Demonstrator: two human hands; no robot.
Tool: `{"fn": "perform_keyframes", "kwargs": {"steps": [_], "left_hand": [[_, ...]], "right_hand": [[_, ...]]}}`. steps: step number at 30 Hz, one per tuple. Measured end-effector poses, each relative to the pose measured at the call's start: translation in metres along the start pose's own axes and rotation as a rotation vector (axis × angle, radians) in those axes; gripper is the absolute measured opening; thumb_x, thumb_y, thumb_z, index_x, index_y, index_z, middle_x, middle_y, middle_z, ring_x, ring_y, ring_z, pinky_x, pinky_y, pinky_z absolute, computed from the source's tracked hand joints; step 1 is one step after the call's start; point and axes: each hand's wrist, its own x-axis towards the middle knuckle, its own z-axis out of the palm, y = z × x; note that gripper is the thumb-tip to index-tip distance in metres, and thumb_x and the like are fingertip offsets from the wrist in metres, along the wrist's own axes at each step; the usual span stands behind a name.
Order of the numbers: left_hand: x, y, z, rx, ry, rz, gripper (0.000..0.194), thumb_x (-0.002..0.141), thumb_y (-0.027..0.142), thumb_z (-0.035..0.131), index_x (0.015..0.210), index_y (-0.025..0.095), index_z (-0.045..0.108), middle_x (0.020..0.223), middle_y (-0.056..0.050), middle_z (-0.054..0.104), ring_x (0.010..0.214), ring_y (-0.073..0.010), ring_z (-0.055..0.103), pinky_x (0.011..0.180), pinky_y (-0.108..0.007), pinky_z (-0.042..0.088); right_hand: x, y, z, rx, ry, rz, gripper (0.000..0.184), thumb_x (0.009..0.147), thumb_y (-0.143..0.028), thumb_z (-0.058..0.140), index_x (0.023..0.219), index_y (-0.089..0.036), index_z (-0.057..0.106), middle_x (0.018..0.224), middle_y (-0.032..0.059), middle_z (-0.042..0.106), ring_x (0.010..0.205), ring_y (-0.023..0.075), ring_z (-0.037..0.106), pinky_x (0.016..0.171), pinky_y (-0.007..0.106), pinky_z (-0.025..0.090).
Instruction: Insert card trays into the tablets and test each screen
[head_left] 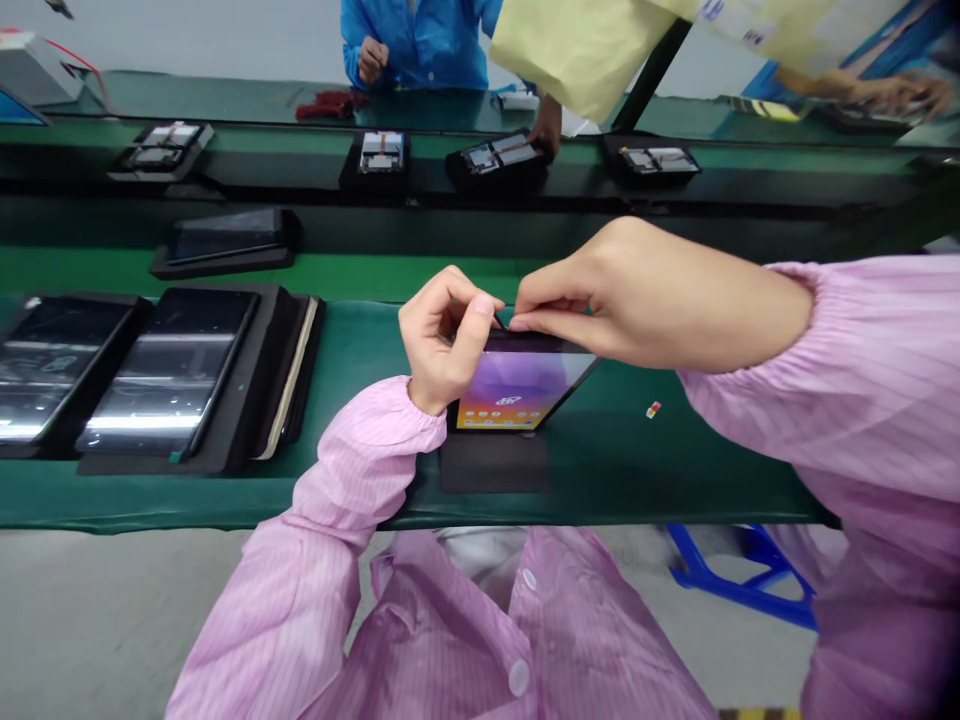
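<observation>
A tablet [517, 392] with a lit purple and orange screen stands tilted on its near edge on a dark mat [495, 462] on the green bench. My left hand [442, 340] is curled around the tablet's upper left edge and holds it up. My right hand [637, 295] pinches a small thin dark piece at the tablet's top edge, thumb and forefinger pressed together. What the piece is I cannot make out. Both arms wear pink striped sleeves.
Two dark tablets [169, 368] lie in black trays at the left, another [225, 238] on the belt behind. Several trays with parts [499, 155] sit on the far belt. A person in a blue coat [420, 45] works opposite. A small red-yellow sticker [653, 409] lies to the right.
</observation>
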Motion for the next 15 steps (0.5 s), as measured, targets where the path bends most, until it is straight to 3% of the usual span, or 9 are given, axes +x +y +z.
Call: {"fn": "perform_keyframes", "kwargs": {"steps": [6, 10, 15], "left_hand": [[0.0003, -0.0034, 0.0015, -0.058, 0.004, 0.047, 0.026, 0.091, 0.037, 0.058, 0.069, 0.023, 0.06, 0.06, 0.002, 0.052, 0.057, -0.01, 0.05, 0.053, -0.028, 0.039], [-0.0004, 0.0, -0.0008, 0.014, -0.025, -0.036, 0.037, 0.09, 0.052, 0.054, 0.069, 0.022, 0.058, 0.062, 0.001, 0.049, 0.059, -0.011, 0.054, 0.056, -0.028, 0.043], [-0.0021, 0.0019, -0.0025, 0.056, -0.024, -0.131, 0.046, 0.086, 0.064, 0.051, 0.069, 0.021, 0.056, 0.065, 0.0, 0.047, 0.065, -0.0133, 0.06, 0.059, -0.029, 0.048]], "right_hand": [[0.004, -0.002, -0.0003, 0.055, -0.012, 0.058, 0.045, 0.091, -0.049, 0.056, 0.059, -0.018, 0.063, 0.047, -0.0057, 0.05, 0.049, 0.0052, 0.052, 0.055, 0.024, 0.033], [0.0042, -0.002, 0.0, 0.152, 0.057, 0.089, 0.041, 0.084, -0.051, 0.064, 0.058, -0.019, 0.065, 0.044, -0.0056, 0.051, 0.049, 0.006, 0.051, 0.056, 0.024, 0.036], [0.0017, 0.0008, 0.0001, 0.239, 0.139, 0.107, 0.038, 0.077, -0.055, 0.07, 0.062, -0.02, 0.067, 0.053, -0.0037, 0.062, 0.055, 0.01, 0.059, 0.06, 0.027, 0.042]]}}
